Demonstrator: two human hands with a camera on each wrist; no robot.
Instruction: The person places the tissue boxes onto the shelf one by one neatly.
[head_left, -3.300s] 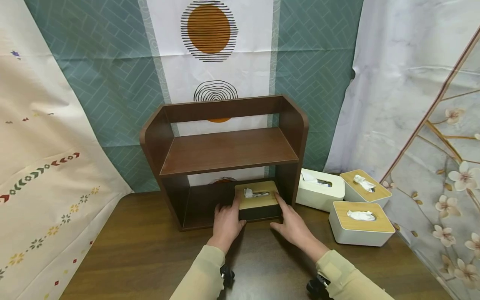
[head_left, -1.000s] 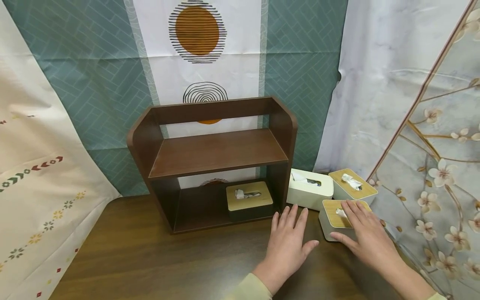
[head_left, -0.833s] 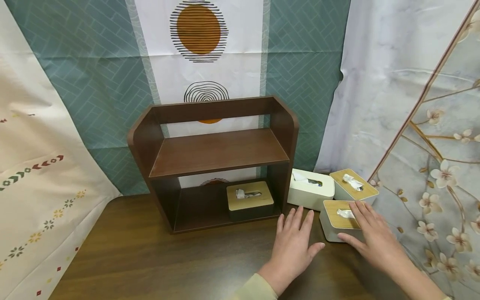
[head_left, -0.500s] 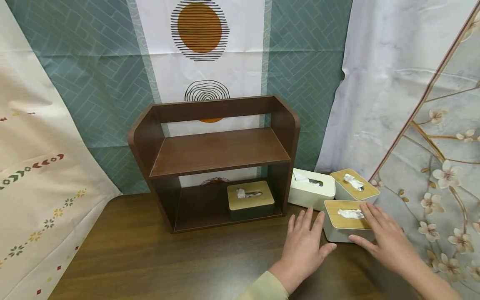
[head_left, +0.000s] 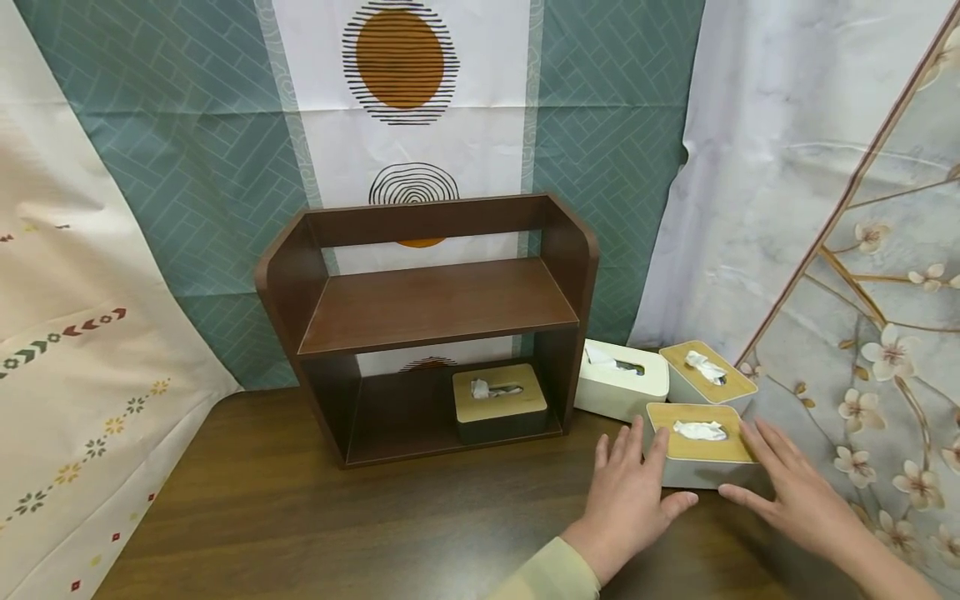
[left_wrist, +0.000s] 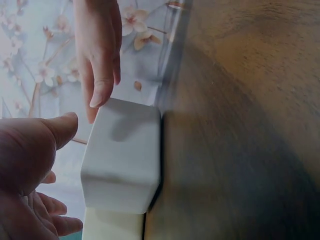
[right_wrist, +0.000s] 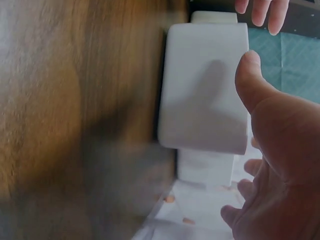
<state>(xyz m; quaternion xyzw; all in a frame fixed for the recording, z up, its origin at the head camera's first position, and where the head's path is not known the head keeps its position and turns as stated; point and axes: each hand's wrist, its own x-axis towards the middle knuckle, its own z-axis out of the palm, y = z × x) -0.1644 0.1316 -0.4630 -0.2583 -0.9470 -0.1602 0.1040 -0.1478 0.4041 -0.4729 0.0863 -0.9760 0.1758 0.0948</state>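
A tissue box (head_left: 705,450) with a pale grey-white body and a light wooden lid sits on the table at the right in the head view. My left hand (head_left: 624,500) hovers by its left side, fingers spread, fingertips overlapping the lid's corner there. At the opposite side, my right hand (head_left: 798,500) has its fingertips right at the lid's right edge and its thumb near the front. Both wrist views show the box's plain wall (left_wrist: 122,150) with the two hands beside it, neither curled round it. White tissue (head_left: 699,431) pokes from the slot.
A dark tissue box (head_left: 501,408) with a wooden lid stands on the lower right of a brown two-tier shelf (head_left: 442,304). Behind the front box are a white tissue box (head_left: 618,387) and another wood-lidded one (head_left: 705,375). Patterned cloths hang behind the wooden table (head_left: 337,533).
Both hands have let go of the dark tissue box on the lower shelf and moved right. The right hand has slid off the front box's lid to its right edge; the left has come to its left side.
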